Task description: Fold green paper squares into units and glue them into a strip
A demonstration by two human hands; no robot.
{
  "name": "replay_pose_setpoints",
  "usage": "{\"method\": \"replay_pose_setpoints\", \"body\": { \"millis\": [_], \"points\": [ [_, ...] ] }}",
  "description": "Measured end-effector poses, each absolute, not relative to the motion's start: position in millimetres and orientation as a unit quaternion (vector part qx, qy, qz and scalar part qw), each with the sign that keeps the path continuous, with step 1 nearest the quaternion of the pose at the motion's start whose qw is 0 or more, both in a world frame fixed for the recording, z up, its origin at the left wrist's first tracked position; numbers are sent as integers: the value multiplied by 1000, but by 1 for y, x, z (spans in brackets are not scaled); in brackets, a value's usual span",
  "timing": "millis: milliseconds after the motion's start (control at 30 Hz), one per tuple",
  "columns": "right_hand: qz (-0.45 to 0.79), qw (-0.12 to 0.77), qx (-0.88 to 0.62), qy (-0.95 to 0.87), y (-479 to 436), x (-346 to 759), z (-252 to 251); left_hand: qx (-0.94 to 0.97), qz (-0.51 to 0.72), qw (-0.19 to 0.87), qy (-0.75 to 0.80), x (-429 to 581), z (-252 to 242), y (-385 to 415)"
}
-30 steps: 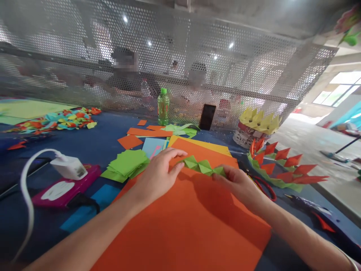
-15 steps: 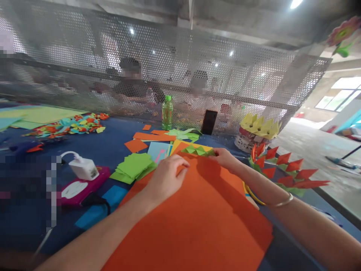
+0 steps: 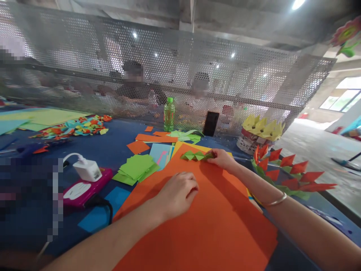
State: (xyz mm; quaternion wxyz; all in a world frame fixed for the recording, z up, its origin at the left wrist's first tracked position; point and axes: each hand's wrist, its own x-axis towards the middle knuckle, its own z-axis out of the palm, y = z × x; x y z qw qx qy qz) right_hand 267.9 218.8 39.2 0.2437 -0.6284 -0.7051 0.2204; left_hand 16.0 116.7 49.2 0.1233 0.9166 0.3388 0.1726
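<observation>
A short chain of green folded paper points lies at the far end of a large orange paper sheet. My right hand pinches the chain's right end between thumb and fingers. Over the middle of the sheet is my left hand, its fingers curled in; their tips are hidden, so whatever they may hold does not show. A stack of green paper squares lies left of the sheet, with a blue card beyond it.
Left sits a pink power strip with a white charger. A green bottle and a black phone stand before a perforated screen. On the right are a yellow paper crown and an orange-and-green folded paper ring.
My left hand has drawn back toward me, away from the green chain, over the orange sheet. My right hand still pinches the chain, which is now slightly nearer. The view has shifted a little.
</observation>
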Motion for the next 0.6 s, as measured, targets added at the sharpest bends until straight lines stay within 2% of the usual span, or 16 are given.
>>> {"method": "replay_pose_setpoints", "body": {
  "millis": [267,600],
  "points": [
    [10,247,-613,-751,169,270,44,918,166,105,345,17,47,115],
    [-39,204,-508,-836,74,238,41,920,179,99,333,18,39,117]
  ]
}}
